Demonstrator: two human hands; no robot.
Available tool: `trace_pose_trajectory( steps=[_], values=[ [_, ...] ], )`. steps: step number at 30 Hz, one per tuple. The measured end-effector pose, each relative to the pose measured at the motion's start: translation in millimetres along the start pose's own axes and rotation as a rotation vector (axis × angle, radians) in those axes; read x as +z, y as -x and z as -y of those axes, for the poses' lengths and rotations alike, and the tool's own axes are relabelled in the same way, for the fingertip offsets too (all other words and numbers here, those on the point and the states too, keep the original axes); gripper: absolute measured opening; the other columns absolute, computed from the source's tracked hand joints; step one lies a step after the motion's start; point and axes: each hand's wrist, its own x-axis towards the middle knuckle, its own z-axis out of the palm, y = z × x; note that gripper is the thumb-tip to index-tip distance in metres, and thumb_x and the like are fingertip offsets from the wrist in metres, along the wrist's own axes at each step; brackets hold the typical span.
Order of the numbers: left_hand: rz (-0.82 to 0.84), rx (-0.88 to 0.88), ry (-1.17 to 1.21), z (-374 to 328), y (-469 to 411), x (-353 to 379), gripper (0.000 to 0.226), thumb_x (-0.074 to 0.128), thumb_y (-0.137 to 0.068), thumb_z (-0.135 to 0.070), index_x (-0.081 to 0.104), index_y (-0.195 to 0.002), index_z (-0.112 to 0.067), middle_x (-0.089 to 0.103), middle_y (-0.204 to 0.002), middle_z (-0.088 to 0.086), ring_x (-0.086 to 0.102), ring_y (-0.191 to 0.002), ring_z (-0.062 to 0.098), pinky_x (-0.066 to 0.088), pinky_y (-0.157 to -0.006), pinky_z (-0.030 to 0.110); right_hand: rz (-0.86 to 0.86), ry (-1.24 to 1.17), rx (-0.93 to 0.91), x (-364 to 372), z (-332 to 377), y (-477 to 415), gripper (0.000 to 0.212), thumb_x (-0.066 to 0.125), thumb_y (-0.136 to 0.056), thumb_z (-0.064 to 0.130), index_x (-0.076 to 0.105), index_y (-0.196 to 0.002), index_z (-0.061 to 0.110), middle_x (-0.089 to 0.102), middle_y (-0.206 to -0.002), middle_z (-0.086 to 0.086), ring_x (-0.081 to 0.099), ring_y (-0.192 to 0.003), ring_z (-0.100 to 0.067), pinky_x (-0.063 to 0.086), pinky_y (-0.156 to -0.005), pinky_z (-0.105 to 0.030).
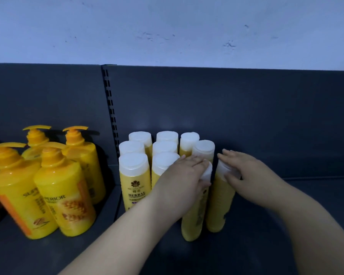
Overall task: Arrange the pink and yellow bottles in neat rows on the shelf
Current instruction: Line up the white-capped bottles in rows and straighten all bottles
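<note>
Bottles [194, 211] and [219, 203] stood near-right of the block, left hand [184, 171] and right hand [239, 168] each gripping a cap; sliding both squarely back would keep rows straight.

Looks like a shop – dark metal gondola shelf [286, 205] w/ slotted upright [110, 108], many identical yellow bottles [134, 181] and pump bottles [66, 197] stocked in rows.

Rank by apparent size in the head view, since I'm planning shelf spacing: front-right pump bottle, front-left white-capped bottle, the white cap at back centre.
1. Front-right pump bottle, largest, though nearest the camera.
2. Front-left white-capped bottle.
3. Back-centre white cap, smallest.
</note>
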Motion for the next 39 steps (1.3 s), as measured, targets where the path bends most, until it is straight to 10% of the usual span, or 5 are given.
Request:
trace_pose_trajectory(
  steps=[6, 16, 20, 25, 39],
  values=[
    [0.047, -0.056, 0.095, -1, -1, -2, 0.052, 0.046, -0.097, -0.026, 0.027, -0.146, -0.023, 0.022, -0.155, -0.009, 0.011, -0.141, 0.002, -0.005, -0.097, 0.003, -0.076, 0.198, 0.188, -12, -4, -5, 0.07, 0.05, -0.078, 0.068, 0.046, -0.136, 0.029, 0.048, -0.129, 0.003, 0.04, -0.121, -0.018, 0.037, -0.094, -0.031],
    [0.211, -0.053, -0.03, 0, -2, -19, 0.066, 0.053, -0.092, -0.011, 0.023, -0.146, -0.035, 0.017, -0.153, -0.02, 0.011, -0.14, 0.0, 0.003, -0.096, 0.003, -0.115, 0.081, 0.144, -5, -2, 2, 0.058, 0.052, -0.085, 0.057, 0.051, -0.132, 0.022, 0.044, -0.126, 0.0, 0.046, -0.112, -0.018, 0.042, -0.09, -0.029],
    [0.185, -0.091, -0.184, -14, -9, -28, 0.057, 0.068, -0.076, -0.051, 0.052, -0.128, -0.031, 0.044, -0.117, -0.01, 0.036, -0.111, 0.008, 0.036, -0.086, 0.023, -0.127, 0.032, 0.146, -4, -5, 2, 0.063, 0.053, -0.084, 0.058, 0.047, -0.136, 0.024, 0.043, -0.126, 0.002, 0.045, -0.114, -0.017, 0.04, -0.091, -0.028],
    [-0.054, -0.082, -0.258, -23, -13, -14, 0.05, 0.053, -0.073, -0.072, 0.037, -0.078, -0.025, 0.036, -0.082, -0.01, 0.031, -0.084, 0.007, 0.023, -0.058, 0.023, -0.15, 0.016, 0.143, -1, -8, 0, 0.054, 0.054, -0.086, 0.053, 0.052, -0.131, 0.024, 0.044, -0.121, 0.002, 0.046, -0.108, -0.017, 0.041, -0.085, -0.028],
    [0.088, -0.134, 0.085, -25, 17, -8, 0.058, 0.077, -0.07, -0.044, 0.032, -0.103, -0.031, 0.037, -0.077, -0.019, 0.043, -0.077, 0.006, 0.035, -0.061, 0.018, -0.247, -0.066, 0.004, 27, -2, 11, 0.056, 0.054, -0.087, 0.048, 0.042, -0.135, 0.022, 0.045, -0.123, 0.002, 0.051, -0.103, -0.016, 0.043, -0.081, -0.028]
  ],
)
